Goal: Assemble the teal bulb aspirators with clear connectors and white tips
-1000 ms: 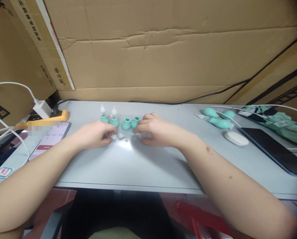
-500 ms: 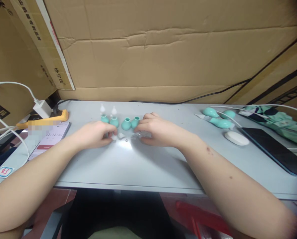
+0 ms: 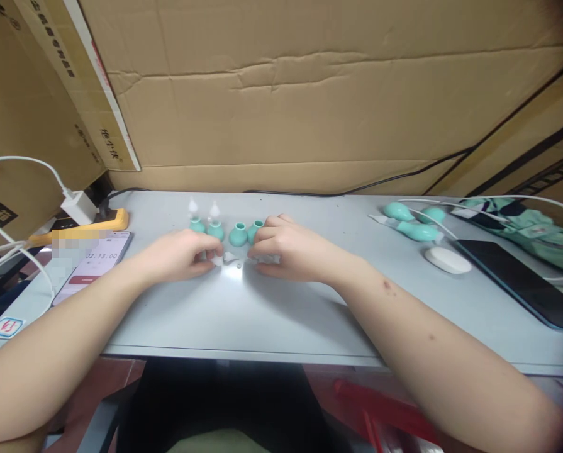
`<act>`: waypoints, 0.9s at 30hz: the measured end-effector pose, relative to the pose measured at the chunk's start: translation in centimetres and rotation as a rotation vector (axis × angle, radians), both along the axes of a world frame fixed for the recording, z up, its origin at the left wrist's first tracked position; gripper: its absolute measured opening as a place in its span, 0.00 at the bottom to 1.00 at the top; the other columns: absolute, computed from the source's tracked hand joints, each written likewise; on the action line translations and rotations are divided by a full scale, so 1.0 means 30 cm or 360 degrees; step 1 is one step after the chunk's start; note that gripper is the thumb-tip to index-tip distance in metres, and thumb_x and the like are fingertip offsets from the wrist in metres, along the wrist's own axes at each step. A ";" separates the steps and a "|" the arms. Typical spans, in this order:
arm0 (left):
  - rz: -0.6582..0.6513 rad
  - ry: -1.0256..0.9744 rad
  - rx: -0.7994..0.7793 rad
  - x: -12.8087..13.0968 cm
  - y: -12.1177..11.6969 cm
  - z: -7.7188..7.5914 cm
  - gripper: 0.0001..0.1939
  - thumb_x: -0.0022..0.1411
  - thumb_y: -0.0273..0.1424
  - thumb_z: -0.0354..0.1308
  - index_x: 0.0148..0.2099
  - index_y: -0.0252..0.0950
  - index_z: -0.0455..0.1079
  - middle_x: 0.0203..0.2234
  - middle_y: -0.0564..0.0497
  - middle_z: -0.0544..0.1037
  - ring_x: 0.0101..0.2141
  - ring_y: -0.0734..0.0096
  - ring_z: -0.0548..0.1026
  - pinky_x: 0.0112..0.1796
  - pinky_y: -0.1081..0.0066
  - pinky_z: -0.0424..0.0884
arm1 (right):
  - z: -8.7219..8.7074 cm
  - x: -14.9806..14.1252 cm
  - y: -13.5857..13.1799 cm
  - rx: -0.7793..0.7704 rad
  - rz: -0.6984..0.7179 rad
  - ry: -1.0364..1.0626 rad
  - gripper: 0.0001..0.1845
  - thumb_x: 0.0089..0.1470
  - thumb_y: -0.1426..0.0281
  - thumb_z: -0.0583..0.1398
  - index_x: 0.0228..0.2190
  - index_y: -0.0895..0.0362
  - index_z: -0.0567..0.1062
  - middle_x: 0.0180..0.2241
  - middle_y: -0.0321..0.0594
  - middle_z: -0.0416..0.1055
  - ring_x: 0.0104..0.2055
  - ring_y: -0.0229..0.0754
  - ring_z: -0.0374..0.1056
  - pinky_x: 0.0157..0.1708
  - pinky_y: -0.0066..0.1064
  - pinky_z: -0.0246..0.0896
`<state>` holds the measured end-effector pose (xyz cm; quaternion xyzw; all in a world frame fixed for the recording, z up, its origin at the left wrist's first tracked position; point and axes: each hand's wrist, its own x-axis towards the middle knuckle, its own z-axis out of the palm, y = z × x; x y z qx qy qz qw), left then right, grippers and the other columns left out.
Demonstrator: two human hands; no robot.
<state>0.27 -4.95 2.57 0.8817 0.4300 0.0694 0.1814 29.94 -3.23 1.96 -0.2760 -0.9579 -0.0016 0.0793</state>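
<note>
My left hand is closed in a pinch on a small white plastic piece just above the desk. My right hand has its fingers curled round a clear plastic piece, partly hidden by them. Between the hands lie another small whitish piece and a tiny round part. Behind them stand open-necked teal rubber bulbs: one bulb in the middle, and another bulb partly behind my right fingers. Two more bulbs stand beyond my left hand, with clear-white pointed tips behind them.
On the right of the desk lie several teal bulbs, a white oval case, a dark phone and a green cloth bundle. A phone showing a timer and a yellow-black device with white cables are left. Cardboard walls the back.
My right hand has moved slightly left, and its fingers now cover more of the clear plastic piece. My left hand stays nearly still, its white piece shifted slightly right.
</note>
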 end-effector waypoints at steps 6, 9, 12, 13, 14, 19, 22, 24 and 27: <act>-0.0010 -0.0040 0.0013 -0.003 0.004 -0.012 0.10 0.69 0.31 0.60 0.50 0.41 0.78 0.38 0.54 0.83 0.34 0.70 0.75 0.37 0.68 0.66 | -0.013 0.001 0.008 0.0012 0.0032 0.0066 0.07 0.64 0.71 0.68 0.41 0.54 0.89 0.40 0.45 0.78 0.42 0.47 0.59 0.46 0.40 0.49; 0.0001 -0.0037 0.0005 -0.003 0.005 -0.014 0.10 0.69 0.30 0.60 0.50 0.41 0.78 0.38 0.54 0.83 0.35 0.70 0.75 0.37 0.69 0.66 | -0.019 -0.006 0.005 0.0044 0.0050 0.0098 0.08 0.64 0.72 0.67 0.41 0.55 0.89 0.39 0.45 0.77 0.42 0.47 0.59 0.46 0.40 0.49; -0.0043 -0.0067 -0.0016 -0.003 0.008 -0.015 0.10 0.69 0.30 0.59 0.50 0.41 0.78 0.38 0.54 0.83 0.34 0.71 0.75 0.37 0.70 0.66 | -0.030 -0.024 -0.002 0.0039 0.0072 0.0101 0.09 0.67 0.72 0.65 0.40 0.55 0.89 0.37 0.44 0.77 0.41 0.46 0.58 0.46 0.39 0.49; -0.0073 -0.0090 -0.0023 -0.003 0.009 -0.016 0.09 0.69 0.30 0.59 0.49 0.40 0.78 0.38 0.54 0.83 0.34 0.71 0.75 0.38 0.70 0.66 | -0.034 -0.030 -0.004 0.0041 0.0078 0.0098 0.10 0.68 0.72 0.64 0.40 0.55 0.88 0.37 0.43 0.77 0.41 0.46 0.58 0.46 0.40 0.50; -0.0103 -0.0116 -0.0028 -0.004 0.010 -0.017 0.09 0.70 0.30 0.58 0.49 0.40 0.78 0.39 0.55 0.83 0.35 0.72 0.75 0.38 0.70 0.66 | -0.039 -0.037 -0.006 0.0046 0.0083 0.0095 0.11 0.69 0.71 0.64 0.40 0.55 0.88 0.36 0.43 0.77 0.41 0.46 0.57 0.46 0.40 0.49; -0.0193 -0.0196 -0.0056 -0.009 0.016 -0.024 0.08 0.71 0.30 0.57 0.47 0.39 0.77 0.39 0.55 0.83 0.35 0.73 0.74 0.38 0.71 0.66 | -0.046 -0.048 -0.008 0.0082 0.0067 0.0080 0.12 0.69 0.73 0.62 0.39 0.55 0.88 0.35 0.43 0.78 0.40 0.46 0.56 0.44 0.40 0.47; -0.0198 -0.0199 -0.0061 -0.011 0.017 -0.026 0.08 0.71 0.31 0.56 0.46 0.39 0.77 0.38 0.55 0.82 0.35 0.73 0.73 0.38 0.71 0.65 | -0.030 -0.034 -0.008 0.0103 0.0011 0.0064 0.11 0.65 0.75 0.63 0.38 0.56 0.88 0.37 0.44 0.79 0.41 0.47 0.56 0.43 0.39 0.46; -0.0193 -0.0194 -0.0055 -0.012 0.017 -0.029 0.08 0.71 0.31 0.56 0.46 0.39 0.77 0.38 0.54 0.82 0.34 0.73 0.73 0.37 0.71 0.66 | -0.017 -0.021 -0.008 0.0100 -0.0020 0.0052 0.10 0.64 0.76 0.64 0.37 0.57 0.87 0.38 0.44 0.78 0.41 0.47 0.56 0.43 0.40 0.46; -0.0168 -0.0174 -0.0057 -0.012 0.017 -0.032 0.09 0.71 0.31 0.56 0.46 0.39 0.77 0.38 0.54 0.82 0.34 0.73 0.74 0.38 0.70 0.66 | -0.005 -0.007 -0.007 0.0080 -0.0027 0.0025 0.11 0.63 0.77 0.63 0.37 0.57 0.87 0.37 0.44 0.77 0.40 0.46 0.55 0.43 0.40 0.45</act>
